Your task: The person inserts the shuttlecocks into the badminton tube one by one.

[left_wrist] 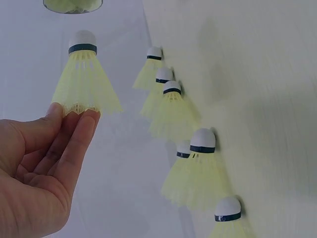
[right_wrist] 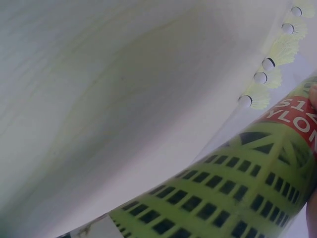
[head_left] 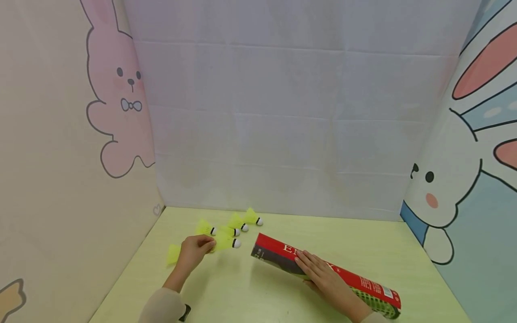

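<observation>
My left hand (head_left: 194, 253) pinches a yellow shuttlecock (left_wrist: 84, 74) by the rim of its skirt, its white cork pointing away from the fingers. In the head view that cork faces the left end of a red, black and green shuttlecock tube (head_left: 278, 253), with a gap between them. My right hand (head_left: 327, 285) grips the tube around its middle, fingers over the top, and holds it at a slant. The tube's round end (left_wrist: 73, 6) shows at the top of the left wrist view, beyond the cork. Only part of the right hand appears in the right wrist view.
Several more yellow shuttlecocks (head_left: 253, 217) lie on the pale table (head_left: 258, 296), in a loose slanting row toward the back left. A white cloth (head_left: 282, 134) hangs behind the table. Printed panels with rabbits (head_left: 444, 188) stand at both sides.
</observation>
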Tool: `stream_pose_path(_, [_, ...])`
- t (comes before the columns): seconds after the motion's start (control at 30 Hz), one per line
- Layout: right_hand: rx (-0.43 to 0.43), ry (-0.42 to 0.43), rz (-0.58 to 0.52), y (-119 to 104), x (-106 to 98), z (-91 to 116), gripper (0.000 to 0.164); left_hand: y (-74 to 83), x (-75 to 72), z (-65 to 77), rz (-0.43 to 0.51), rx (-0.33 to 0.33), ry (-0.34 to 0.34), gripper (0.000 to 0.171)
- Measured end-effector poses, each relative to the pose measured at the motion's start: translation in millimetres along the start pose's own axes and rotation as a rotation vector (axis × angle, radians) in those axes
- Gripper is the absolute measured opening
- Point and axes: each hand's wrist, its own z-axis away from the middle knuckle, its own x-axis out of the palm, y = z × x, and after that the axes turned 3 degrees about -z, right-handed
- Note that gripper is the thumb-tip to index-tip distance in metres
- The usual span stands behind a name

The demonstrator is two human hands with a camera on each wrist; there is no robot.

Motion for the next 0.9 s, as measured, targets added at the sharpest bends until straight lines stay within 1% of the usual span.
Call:
stream_pose_path(0.13, [0.009, -0.021, 0.006, 1.3, 0.1, 1.2, 0.06, 8.5, 4.6, -0.8, -0.017, 0.038, -0.001, 0.007])
stream_pose_path(0.27, [-0.008, -0.011, 0.004, 2.9, 0.6, 1.3, 0.058, 14.3, 10.1, -1.2, -0.04, 0.048, -0.011, 0.006])
stream_pose_path(0.37, [-0.019, 0.003, -0.005, 3.6, 1.2, 0.8, 0.058, 17.1, 15.1, -1.2, -0.037, 0.055, -0.02, 0.005])
stream_pose_path(0.6, [-0.038, 0.005, -0.013, 3.6, 1.7, -0.5, 0.057, 21.5, 29.0, -2.2, -0.031, 0.092, -0.055, 0.007])
stream_pose_path(0.9, [-0.03, 0.003, -0.009, 4.2, 1.6, 0.0, 0.058, 27.9, 43.5, -3.2, -0.007, 0.142, -0.107, 0.009])
